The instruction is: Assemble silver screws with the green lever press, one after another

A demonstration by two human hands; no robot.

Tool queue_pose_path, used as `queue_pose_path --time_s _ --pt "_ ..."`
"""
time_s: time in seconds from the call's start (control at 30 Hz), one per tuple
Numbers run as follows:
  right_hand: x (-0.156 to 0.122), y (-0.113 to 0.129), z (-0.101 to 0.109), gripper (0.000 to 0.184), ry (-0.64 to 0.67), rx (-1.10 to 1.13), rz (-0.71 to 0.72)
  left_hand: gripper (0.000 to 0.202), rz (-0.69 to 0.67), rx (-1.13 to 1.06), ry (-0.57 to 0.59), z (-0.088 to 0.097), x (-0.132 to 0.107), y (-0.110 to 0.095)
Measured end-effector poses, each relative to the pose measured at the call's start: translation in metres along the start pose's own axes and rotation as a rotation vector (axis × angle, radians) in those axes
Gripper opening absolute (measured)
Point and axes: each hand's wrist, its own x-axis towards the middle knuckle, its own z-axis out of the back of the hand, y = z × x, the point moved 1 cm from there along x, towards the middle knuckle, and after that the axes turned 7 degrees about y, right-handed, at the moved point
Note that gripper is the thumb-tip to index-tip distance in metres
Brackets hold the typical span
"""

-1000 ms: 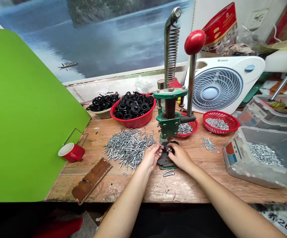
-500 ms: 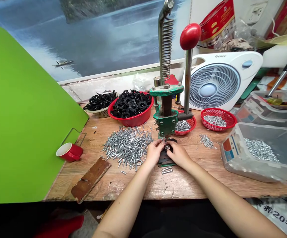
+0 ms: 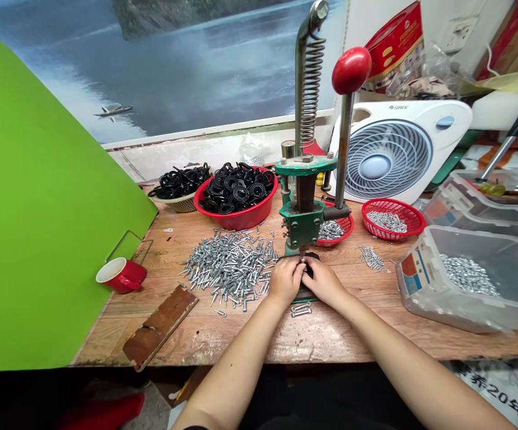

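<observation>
A: What could have gone wrong there?
B: Both hands sat under the press [image 3: 304, 224]; had the lever [image 3: 351, 70] dropped, fingers could have been pinched.
A: Their pose?
B: Left hand [image 3: 286, 279] and right hand [image 3: 324, 282] met, fingers pinched narrowly on a small metal part [image 3: 302, 260] at the press base, near the screws [image 3: 230, 266].

The left hand [image 3: 286, 279] and right hand [image 3: 326, 282] cover the base of the green press [image 3: 302, 222], so whatever small part they pinch there cannot be made out. The clear plastic bin [image 3: 478, 280] is cut off by the right edge
</observation>
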Motion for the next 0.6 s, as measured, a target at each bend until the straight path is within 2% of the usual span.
queue_pose_path --time_s 0.07,0.1,0.13,0.2,0.27,0.3,0.33,0.37,0.43,0.5,0.53,0.57,0.6 --pt "-0.009 0.001 0.009 0.035 -0.009 0.044 0.026 0.022 -0.022 0.021 -0.036 -0.004 -0.001 0.004" --pt "-0.015 0.004 0.019 0.036 -0.063 0.073 0.037 0.022 -0.024 0.021 -0.046 -0.006 -0.002 0.005" --pt "-0.020 0.008 0.034 0.035 -0.169 0.098 0.050 0.022 -0.027 0.018 -0.048 -0.008 -0.002 0.006" --pt "-0.023 0.025 0.076 0.027 -0.517 0.116 0.095 0.022 -0.030 0.012 -0.043 -0.009 -0.002 0.007" --pt "-0.010 0.053 0.130 0.021 -0.869 0.092 0.210 0.022 -0.022 0.006 -0.040 -0.009 -0.002 0.007" --pt "0.005 0.069 0.158 0.022 -0.937 0.117 0.293 0.022 -0.016 0.002 -0.041 -0.008 -0.002 0.007" --pt "0.023 0.087 0.184 0.028 -0.910 0.178 0.341 0.023 -0.009 -0.003 -0.043 -0.008 -0.002 0.006" --pt "0.043 0.104 0.208 0.037 -0.807 0.258 0.346 0.023 -0.002 -0.008 -0.045 -0.007 -0.002 0.006" --pt "0.077 0.136 0.244 0.048 -0.484 0.468 0.302 0.023 0.004 -0.017 -0.044 -0.007 -0.002 0.005" --pt "0.089 0.162 0.262 0.062 -0.244 0.597 0.321 0.023 0.007 -0.023 -0.043 -0.006 -0.003 0.005" --pt "0.086 0.172 0.265 0.068 -0.192 0.624 0.348 0.023 0.007 -0.027 -0.043 -0.006 -0.003 0.004" --pt "0.076 0.178 0.265 0.071 -0.194 0.623 0.385 0.023 0.007 -0.031 -0.043 -0.006 -0.003 0.004" --pt "0.062 0.183 0.263 0.072 -0.253 0.587 0.419 0.023 0.006 -0.035 -0.041 -0.006 -0.003 0.004"
